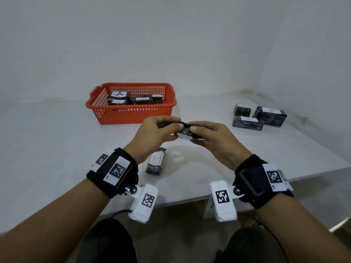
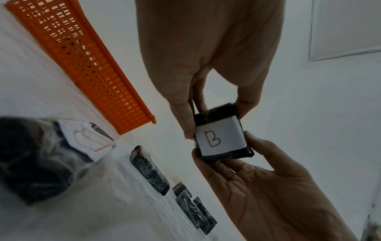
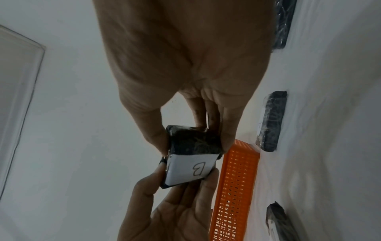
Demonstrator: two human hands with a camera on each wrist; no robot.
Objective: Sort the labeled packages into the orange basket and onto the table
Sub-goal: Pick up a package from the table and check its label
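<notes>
while it hangs above the table (image 1: 57,141), the b package (image 2: 221,138) is pinched between left hand (image 1: 152,135) and right hand (image 1: 212,141).

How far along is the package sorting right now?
Partly done. The orange basket already holds several packages, one clearly labeled A. Three packages sit grouped on the table at right; one reads B, two labels look like A, though faint. In hand: the left hand and right hand both grip a small B package. Left: another B package lying near the table's front.
</notes>
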